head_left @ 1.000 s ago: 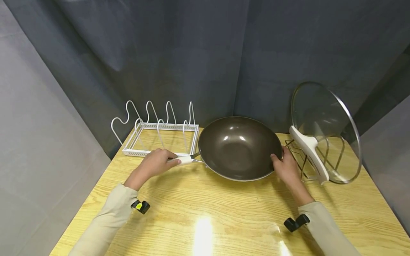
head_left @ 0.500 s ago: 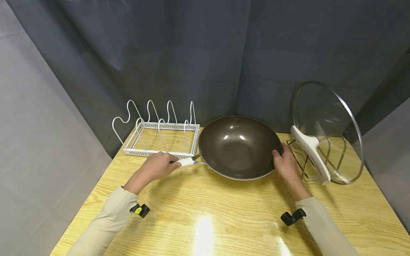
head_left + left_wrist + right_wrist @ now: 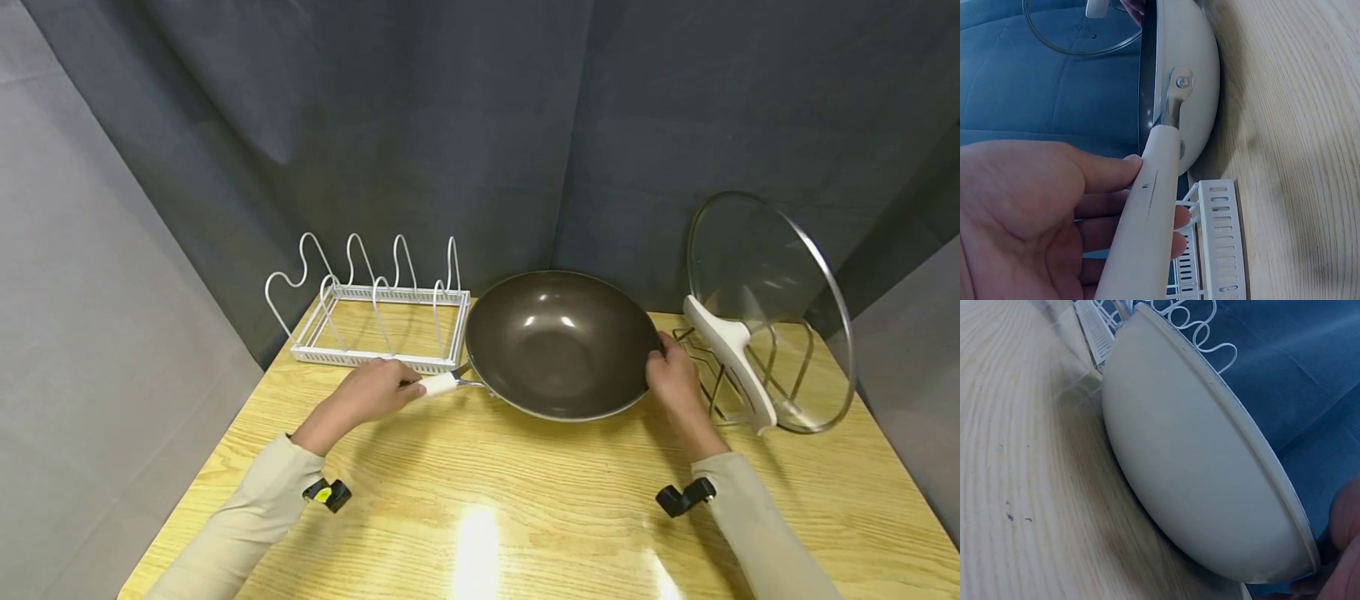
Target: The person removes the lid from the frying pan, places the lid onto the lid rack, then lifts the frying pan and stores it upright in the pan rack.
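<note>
A wok (image 3: 562, 350) with a dark brown inside and a cream outside faces up in the middle of the head view. My left hand (image 3: 371, 392) holds its white handle (image 3: 1147, 206); in the left wrist view the thumb lies on one side and fingertips show on the other. My right hand (image 3: 675, 379) grips the wok at its right edge, and the exact hold there is partly hidden. In the right wrist view the wok's cream underside (image 3: 1191, 462) is close to the wooden table (image 3: 1029, 475); whether it touches I cannot tell.
A white rack (image 3: 378, 362) with several upright wire loops stands left of the wok, just behind my left hand. To the right, a glass lid (image 3: 780, 250) with a white handle leans upright in a wire stand (image 3: 802, 367). Dark cloth (image 3: 480, 142) hangs behind the table.
My right thumb has slid off the inside of the wok to its outer edge. Wok, rack and lid look nearly unmoved; the head view has shifted slightly.
</note>
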A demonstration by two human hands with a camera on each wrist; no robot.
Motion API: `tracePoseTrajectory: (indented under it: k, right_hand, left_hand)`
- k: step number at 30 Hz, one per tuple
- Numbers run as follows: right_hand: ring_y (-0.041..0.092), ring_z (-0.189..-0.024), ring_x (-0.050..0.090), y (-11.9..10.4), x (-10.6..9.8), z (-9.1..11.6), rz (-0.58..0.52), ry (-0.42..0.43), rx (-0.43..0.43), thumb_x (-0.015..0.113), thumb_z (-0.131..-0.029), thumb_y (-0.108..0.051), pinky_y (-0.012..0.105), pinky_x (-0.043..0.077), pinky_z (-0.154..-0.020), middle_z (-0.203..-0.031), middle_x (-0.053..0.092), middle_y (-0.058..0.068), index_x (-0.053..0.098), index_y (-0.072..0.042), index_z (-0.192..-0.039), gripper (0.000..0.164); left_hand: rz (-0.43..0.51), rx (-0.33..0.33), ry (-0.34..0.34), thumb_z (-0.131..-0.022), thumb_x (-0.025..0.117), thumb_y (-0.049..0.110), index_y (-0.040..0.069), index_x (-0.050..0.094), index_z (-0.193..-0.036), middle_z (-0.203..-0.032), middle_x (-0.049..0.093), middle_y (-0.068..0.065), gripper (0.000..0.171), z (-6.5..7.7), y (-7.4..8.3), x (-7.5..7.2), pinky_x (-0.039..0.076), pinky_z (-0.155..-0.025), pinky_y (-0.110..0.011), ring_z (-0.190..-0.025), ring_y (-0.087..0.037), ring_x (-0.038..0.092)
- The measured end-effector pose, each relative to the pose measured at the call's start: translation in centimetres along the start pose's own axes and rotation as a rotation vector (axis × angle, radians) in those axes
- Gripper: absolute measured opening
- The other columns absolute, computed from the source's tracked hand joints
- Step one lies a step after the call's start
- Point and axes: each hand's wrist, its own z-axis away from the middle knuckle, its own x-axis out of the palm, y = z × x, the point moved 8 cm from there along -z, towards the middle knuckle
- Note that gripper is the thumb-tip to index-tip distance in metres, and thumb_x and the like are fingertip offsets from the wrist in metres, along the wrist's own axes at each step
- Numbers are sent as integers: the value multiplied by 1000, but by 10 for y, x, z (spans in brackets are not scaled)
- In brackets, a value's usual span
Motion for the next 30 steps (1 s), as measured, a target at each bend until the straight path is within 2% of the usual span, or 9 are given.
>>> tracePoseTrajectory:
  k: [4, 8, 10, 14, 20, 23, 27, 30]
  right_hand:
    - [47, -148, 29, -1, 0, -3, -3, -1, -2, 31, -101, -9, 56, 23, -120, -156, 36, 31, 33, 5, -156, 56]
    - [47, -147, 31, -1, 1, -6, 3, 7, -5, 31, -100, -8, 56, 24, -120, -155, 38, 31, 35, 6, -154, 56]
    - [47, -145, 33, -2, 0, -8, 0, 14, -13, 31, -99, -7, 56, 26, -119, -153, 40, 32, 37, 7, -153, 56]
    - [48, -143, 37, -5, 0, -11, 5, 26, -30, 31, -98, -5, 55, 28, -118, -150, 43, 33, 40, 9, -150, 54]
    - [48, -143, 37, -5, 1, -16, 22, 28, -19, 30, -98, -5, 56, 28, -118, -151, 43, 32, 40, 7, -151, 55]
    - [49, -143, 37, -5, 2, -18, 27, 29, -19, 29, -98, -5, 56, 28, -118, -152, 42, 32, 39, 8, -151, 56]
    - [48, -143, 37, -6, 2, -21, 31, 36, -21, 30, -97, -4, 55, 29, -118, -151, 42, 32, 41, 8, -150, 55]
    - [48, -143, 37, -7, 3, -22, 31, 38, -22, 30, -97, -4, 54, 29, -118, -151, 43, 32, 42, 8, -149, 55]
  left_hand:
    - [1, -14, -6, -102, 63, 27, 14, 77, -96, -66, 57, 4, 20, 2, 3, 0, 40, -64, -33, -59, -14, 46]
    - [-7, -22, -10, -102, 63, 27, 13, 72, -81, -60, 46, 5, 27, 3, 7, 0, 35, -60, -30, -55, -13, 39]
    - [-7, -30, -12, -102, 63, 27, 13, 70, -78, -58, 43, 5, 29, 4, 9, 0, 34, -58, -30, -55, -13, 38]
    - [-3, -49, -14, -101, 65, 28, 13, 75, -84, -57, 46, 4, 25, 5, 11, 0, 35, -58, -30, -55, -13, 40]
    - [-28, -62, -3, -100, 67, 30, 13, 81, -102, -69, 63, 4, 21, 5, 14, -2, 46, -67, -35, -62, -14, 50]
    - [-24, -60, -5, -100, 67, 29, 13, 80, -94, -66, 61, 3, 21, 6, 15, -2, 45, -65, -35, -60, -15, 49]
    - [-6, -55, -21, -100, 67, 30, 13, 74, -79, -56, 48, 4, 28, 8, 16, 0, 37, -57, -31, -55, -14, 42]
    - [7, -48, -27, -100, 67, 30, 13, 73, -76, -55, 43, 6, 30, 10, 17, 2, 34, -55, -29, -54, -12, 39]
